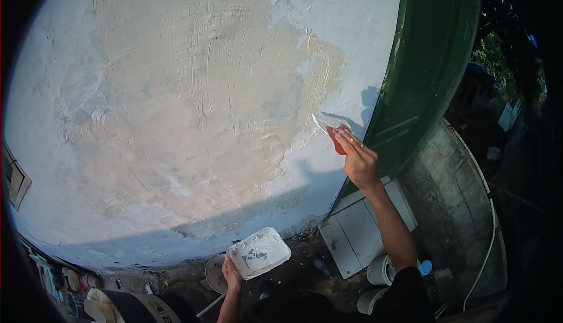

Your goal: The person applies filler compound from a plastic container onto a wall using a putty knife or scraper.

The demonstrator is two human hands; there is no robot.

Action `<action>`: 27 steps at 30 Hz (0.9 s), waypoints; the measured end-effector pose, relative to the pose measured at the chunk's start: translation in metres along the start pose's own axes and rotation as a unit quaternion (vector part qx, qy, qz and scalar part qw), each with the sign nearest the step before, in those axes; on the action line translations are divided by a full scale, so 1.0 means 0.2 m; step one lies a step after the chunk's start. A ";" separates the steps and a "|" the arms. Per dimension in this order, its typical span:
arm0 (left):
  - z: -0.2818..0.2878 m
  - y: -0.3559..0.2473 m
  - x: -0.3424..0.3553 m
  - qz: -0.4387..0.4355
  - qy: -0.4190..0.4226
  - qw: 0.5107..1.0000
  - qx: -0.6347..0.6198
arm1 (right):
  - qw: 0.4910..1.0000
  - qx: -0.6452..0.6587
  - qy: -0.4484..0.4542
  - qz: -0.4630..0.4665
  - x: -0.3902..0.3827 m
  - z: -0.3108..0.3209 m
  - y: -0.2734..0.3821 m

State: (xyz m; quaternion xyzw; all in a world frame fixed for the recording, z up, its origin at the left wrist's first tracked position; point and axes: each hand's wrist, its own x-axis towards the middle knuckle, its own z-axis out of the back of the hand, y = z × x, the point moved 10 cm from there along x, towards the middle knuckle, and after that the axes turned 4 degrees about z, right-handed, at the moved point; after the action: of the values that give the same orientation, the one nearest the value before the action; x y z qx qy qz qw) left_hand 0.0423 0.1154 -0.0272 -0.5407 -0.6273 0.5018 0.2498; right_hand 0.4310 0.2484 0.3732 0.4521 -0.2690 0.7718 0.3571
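Observation:
My right hand [360, 160] is closed round a red-backed putty knife [335, 134], its pale, putty-smeared edge up against the wall [352, 47]. Beige, ridged putty [193, 88] covers a large patch of this white wall, and the blade is by the patch's right border. Low in front of me, my left hand [231, 273] grips the left side of a shallow white tray [261, 254]. White paste coats the tray's inside, with grey smears in the middle. The fingers under the tray are hidden.
A green door or panel [425, 59] borders the wall on the right. Below it are pale tiled steps [355, 235], a bucket [381, 271] and a blue-topped container [426, 268]. A large tub [102, 306] stands at lower left. A pale pipe [484, 258] runs along the right.

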 end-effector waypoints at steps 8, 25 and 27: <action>-0.08 0.01 0.03 -0.008 0.040 0.999 0.033 | 0.982 -0.140 -0.038 0.123 0.77 0.22 -0.14; -0.01 -0.12 -0.04 -0.002 0.005 1.000 -0.005 | 0.996 0.019 0.086 0.027 -0.33 -0.42 0.18; 0.02 -0.09 -0.02 0.011 -0.009 1.000 -0.022 | 0.999 -0.001 -0.008 0.046 -0.03 -0.17 0.14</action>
State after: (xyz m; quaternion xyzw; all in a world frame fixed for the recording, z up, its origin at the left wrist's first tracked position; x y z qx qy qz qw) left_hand 0.0324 0.1112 -0.0125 -0.5479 -0.6346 0.4956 0.2268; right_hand 0.3930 0.2557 0.3502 0.4448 -0.2934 0.7835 0.3196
